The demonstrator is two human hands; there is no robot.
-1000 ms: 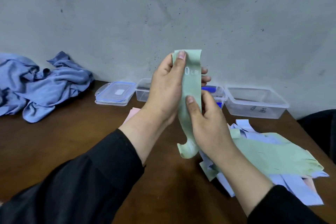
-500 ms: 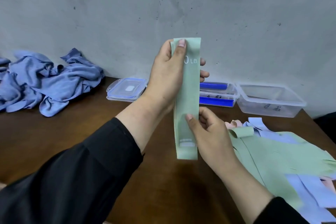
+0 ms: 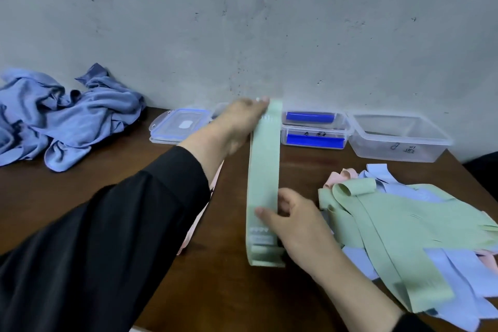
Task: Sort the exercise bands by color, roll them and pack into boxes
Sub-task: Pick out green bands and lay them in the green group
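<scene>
Pale green exercise band stretched flat along the brown wooden table

The long, flat, pale green rubber band (image 3: 264, 183) runs lengthwise away from the viewer, its far end reaching the clear plastic boxes with blue clips (image 3: 314, 129) at the wall, its near end bearing small white print. To its right lies a loose heap of flat green, light blue and pink bands (image 3: 409, 226), overlapping, one green end curled into a loop. Further right stands an open, clear plastic box (image 3: 398, 140). A pink band (image 3: 200, 219) lies left of the green one, partly hidden.
</scene>
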